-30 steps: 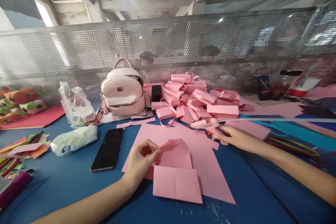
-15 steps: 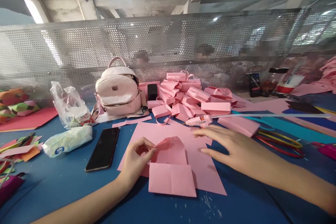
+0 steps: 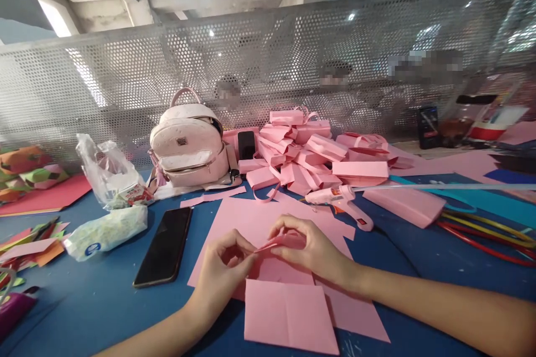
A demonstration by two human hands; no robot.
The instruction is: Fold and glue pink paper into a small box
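Right hand [image 3: 312, 248] has come away from the hot glue gun [image 3: 339, 201] just beyond it to join the left hand [image 3: 224, 265]; both pinch the folded pink paper [image 3: 288, 312] between them by its raised far edge, seemingly for steadiness.

Folded piece [image 3: 291, 312]: matt paper; phone [image 3: 163, 245]: glossy; glue gun [image 3: 329, 197]: smooth plastic; perforated screen [image 3: 146, 78]: metal, apparently

The left hand [image 3: 221, 276], toward seven o'clock, and right hand [image 3: 314, 251], toward five, were bare, with slim fingers [image 3: 295, 222], narrow wrists [image 3: 360, 280] and slender, uncovered forearms [image 3: 435, 298].
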